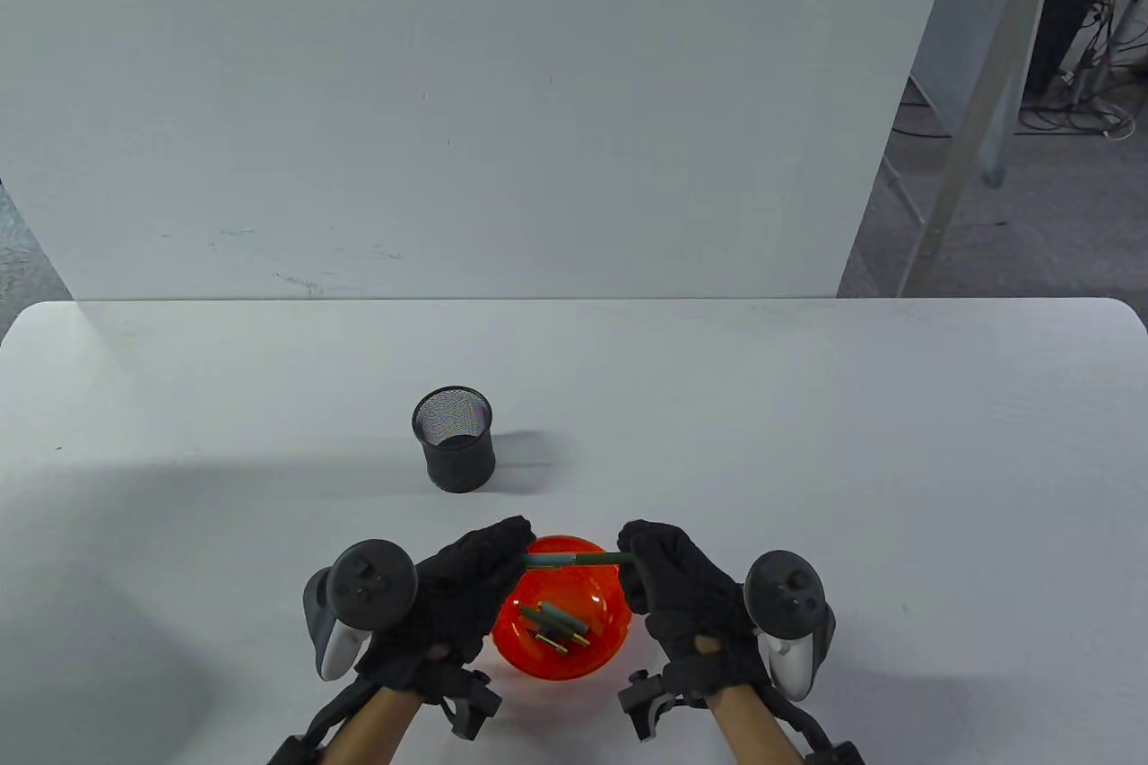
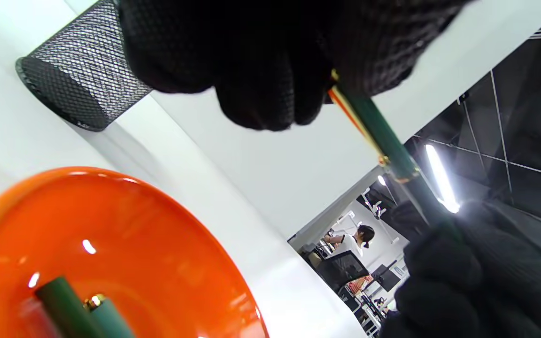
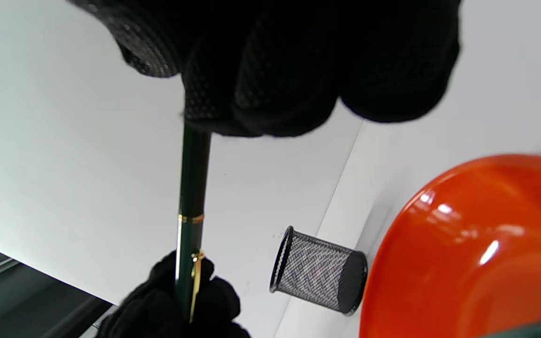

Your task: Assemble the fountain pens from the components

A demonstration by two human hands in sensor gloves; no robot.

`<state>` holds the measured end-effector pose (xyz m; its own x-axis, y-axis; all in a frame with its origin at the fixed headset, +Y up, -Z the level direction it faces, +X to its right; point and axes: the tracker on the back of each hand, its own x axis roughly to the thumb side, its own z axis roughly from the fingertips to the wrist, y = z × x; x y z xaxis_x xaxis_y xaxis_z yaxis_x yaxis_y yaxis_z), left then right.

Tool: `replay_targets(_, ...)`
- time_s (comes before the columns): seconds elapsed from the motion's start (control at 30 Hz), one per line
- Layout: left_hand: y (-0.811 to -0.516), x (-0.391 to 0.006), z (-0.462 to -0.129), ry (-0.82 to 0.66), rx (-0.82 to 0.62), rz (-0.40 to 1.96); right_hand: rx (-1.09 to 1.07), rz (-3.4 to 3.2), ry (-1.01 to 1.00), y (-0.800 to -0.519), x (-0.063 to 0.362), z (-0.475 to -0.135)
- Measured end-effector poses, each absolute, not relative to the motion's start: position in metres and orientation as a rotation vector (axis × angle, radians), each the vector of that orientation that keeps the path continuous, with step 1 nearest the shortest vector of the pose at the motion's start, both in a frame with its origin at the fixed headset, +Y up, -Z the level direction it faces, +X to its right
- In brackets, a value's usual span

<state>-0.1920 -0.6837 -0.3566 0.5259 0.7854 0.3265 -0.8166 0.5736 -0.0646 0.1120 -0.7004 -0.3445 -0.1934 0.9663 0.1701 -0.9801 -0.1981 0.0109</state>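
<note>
while the left hand (image 1: 466,586) pinches the cap end and the right hand (image 1: 668,581) pinches the barrel end, a green fountain pen (image 1: 578,560) is held level just above the far rim of the orange bowl (image 1: 599,653), near edge of the white table (image 1: 807,460). both hands' fingers are curled round the pen; neither is slack.

risks, as judged: if cap & barrel go together off-axis, the joint at the gold ring could bind or skew, since the fingertips hold only the extreme ends. the smooth lacquered body may slip in knit gloves when pushed or twisted; a drop would prob. land in the bowl among the loose pen parts (image 1: 554,623), or bounce out. whether the cap is fully seated cannot be told.

materials: pen slim, cylindrical, glossy dark green w/ gold clip & band. bowl round, shiny translucent-looking orange plastic, shallow curved wall. black mesh pen cup (image 1: 454,439), upright, stands far-left of the bowl, well apart; wire mesh, slightly tapered, matte. gloves black, dotted knit. table matte white.
</note>
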Motion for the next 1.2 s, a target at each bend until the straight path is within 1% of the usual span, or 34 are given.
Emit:
replay_targets(0.17, -0.695, -0.198, -0.360, -0.279, 0.003, 1.307, 0.162, 1.717, -0.075, -0.706, 0.108, -0.342)
replay_targets(0.23, -0.693, -0.201, -0.361, -0.281, 0.022, 1.371, 0.194, 1.724, -0.051, -0.706, 0.106, -0.343)
replay_targets(0.27, -0.689, -0.203, -0.361, -0.286, 0.062, 1.345, 0.207, 1.725, -0.033, -0.705, 0.105, -0.344)
replay_targets(0.3, -0.682, -0.208, -0.362, -0.300, 0.122, 1.257, 0.234, 1.734, -0.027, -0.705, 0.104, -0.345)
replay_targets(0.33, -0.678, -0.211, -0.362, -0.302, 0.157, 1.209, 0.242, 1.736, -0.067, -0.703, 0.106, -0.344)
replay_targets(0.4, -0.663, -0.225, -0.364, -0.312, 0.256, 1.118, 0.143, 1.731, -0.207, -0.698, 0.112, -0.342)
replay_targets(0.43, -0.659, -0.229, -0.365, -0.300, 0.273, 1.109, 0.135, 1.717, -0.229, -0.697, 0.115, -0.342)
replay_targets(0.47, -0.649, -0.236, -0.368, -0.285, 0.320, 1.110, 0.123, 1.677, -0.244, -0.695, 0.121, -0.343)
replay_targets(0.57, -0.625, -0.253, -0.379, -0.241, 0.365, 1.005, 0.100, 1.601, -0.236, -0.695, 0.131, -0.344)
replay_targets(0.6, -0.616, -0.259, -0.385, -0.205, 0.382, 0.953, 0.076, 1.582, -0.233, -0.696, 0.134, -0.345)
replay_targets(0.67, -0.605, -0.269, -0.398, -0.154, 0.397, 0.897, 0.062, 1.551, -0.229, -0.697, 0.135, -0.347)
replay_targets(0.73, -0.598, -0.277, -0.414, -0.094, 0.383, 0.831, 0.065, 1.537, -0.219, -0.697, 0.134, -0.347)
replay_targets(0.93, -0.598, -0.287, -0.444, 0.037, 0.352, 0.659, 0.091, 1.548, -0.218, -0.695, 0.132, -0.347)
replay_targets(1.03, -0.604, -0.288, -0.456, 0.099, 0.326, 0.612, 0.085, 1.523, -0.207, -0.695, 0.133, -0.348)
replay_targets(1.2, -0.617, -0.283, -0.470, 0.141, 0.297, 0.532, 0.076, 1.462, -0.181, -0.695, 0.134, -0.349)
